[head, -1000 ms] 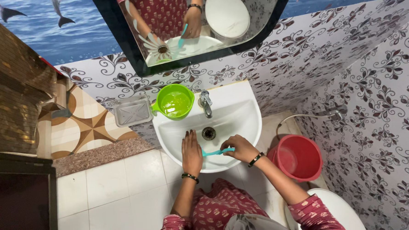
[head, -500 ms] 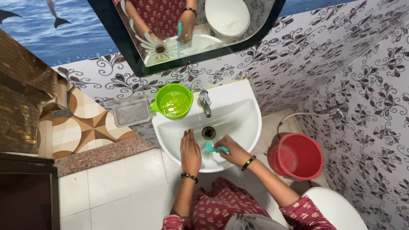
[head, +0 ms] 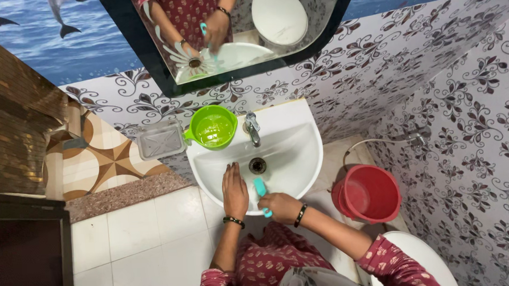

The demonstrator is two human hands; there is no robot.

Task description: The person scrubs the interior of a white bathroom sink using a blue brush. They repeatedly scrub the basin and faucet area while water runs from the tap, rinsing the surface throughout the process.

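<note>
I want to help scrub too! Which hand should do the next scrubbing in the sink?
Probably the right hand: it grips the teal brush inside the sink. The left hand rests flat, empty, on the basin.

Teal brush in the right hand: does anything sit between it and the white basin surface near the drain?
Nothing visible. The teal plastic brush, gripped by the right hand, lies against the white ceramic basin; the left hand rests flat beside it.

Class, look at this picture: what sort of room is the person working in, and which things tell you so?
Most likely a small home bathroom. A white ceramic wash basin with a metal tap hangs below a dark-framed wall mirror, and a red plastic bucket stands beside a white toilet.
</note>
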